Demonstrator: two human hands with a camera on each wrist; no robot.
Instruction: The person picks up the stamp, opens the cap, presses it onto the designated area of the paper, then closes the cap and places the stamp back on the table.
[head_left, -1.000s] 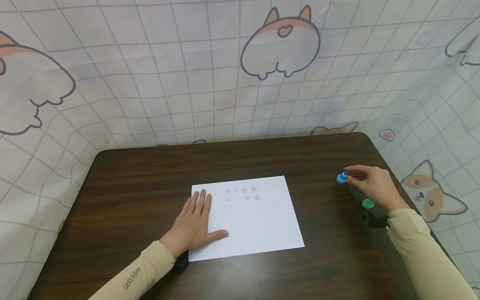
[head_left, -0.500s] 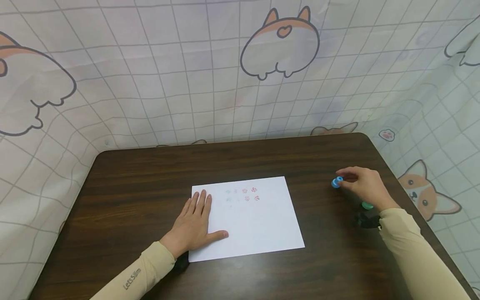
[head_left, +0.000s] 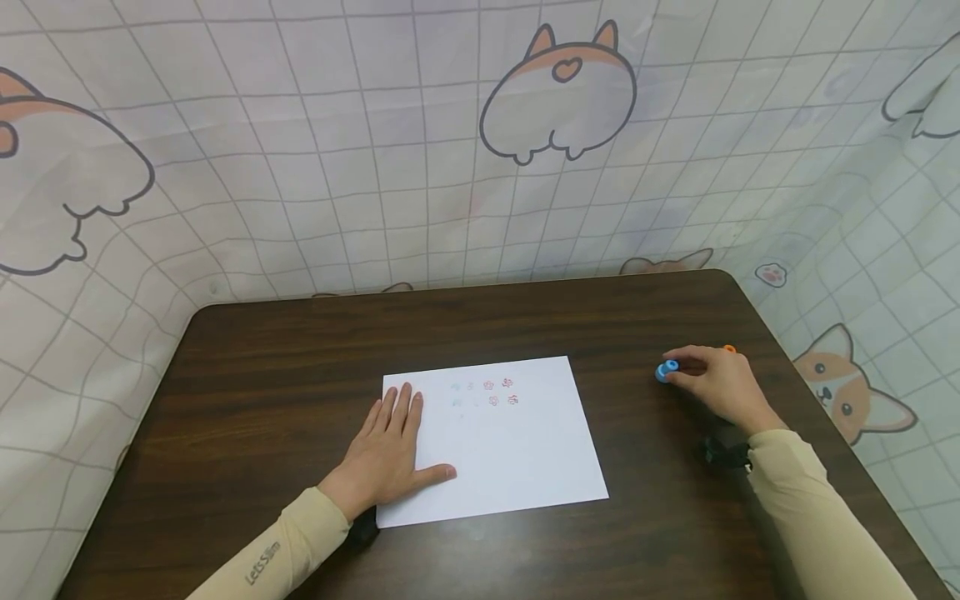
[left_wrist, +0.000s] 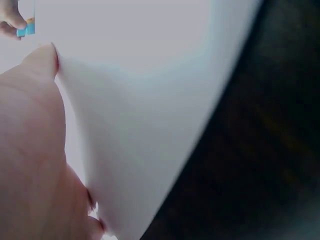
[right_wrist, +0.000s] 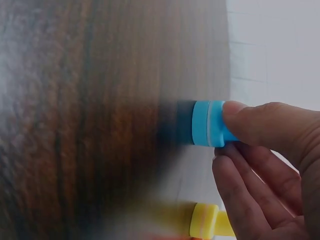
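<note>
my right hand (head_left: pixel 716 383) pinches the blue stamp (head_left: pixel 665 372), its long axis roughly upright, well right of the paper (head_left: pixel 517 458); my left hand (head_left: pixel 384 454), fingers straight, lies on the paper's left edge.

My right hand (head_left: pixel 722 385) has shifted left over the worktop (head_left: pixel 525 321), and the blue stamp-like piece (head_left: pixel 666 372) has come with it, nearer the white sheet (head_left: pixel 525 450) than a second ago. From my head I no longer see the green piece; my hand covers its spot. An orange piece (head_left: pixel 730 348) newly peeks out beyond my hand, while the yellow piece (right_wrist: pixel 202 220), glimpsed beside it at first, is hidden from that view.
</note>
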